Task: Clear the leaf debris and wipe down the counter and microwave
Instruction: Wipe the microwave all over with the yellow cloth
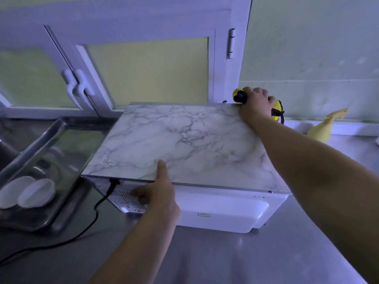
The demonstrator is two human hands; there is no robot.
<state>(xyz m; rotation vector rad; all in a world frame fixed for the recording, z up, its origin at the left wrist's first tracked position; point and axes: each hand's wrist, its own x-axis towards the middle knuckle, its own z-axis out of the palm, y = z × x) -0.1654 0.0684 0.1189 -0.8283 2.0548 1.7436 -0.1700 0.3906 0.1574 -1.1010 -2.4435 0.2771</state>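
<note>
A white microwave [221,210] with a marble-patterned top [184,140] stands on the steel counter [225,259], its back with vent and black cord [98,203] turned toward me. My left hand [158,193] holds its near edge, thumb lying on the marble top, fingers curled against the back panel. My right hand [256,103] reaches over the far right corner and grips a yellow and black object [276,109] behind the microwave. No leaf debris is visible.
A yellow spray bottle [324,128] stands by the wall at right. To the left is a metal dish rack [37,144] with clear plastic containers [26,191] in a tray. White-framed windows [82,85] rise behind the counter.
</note>
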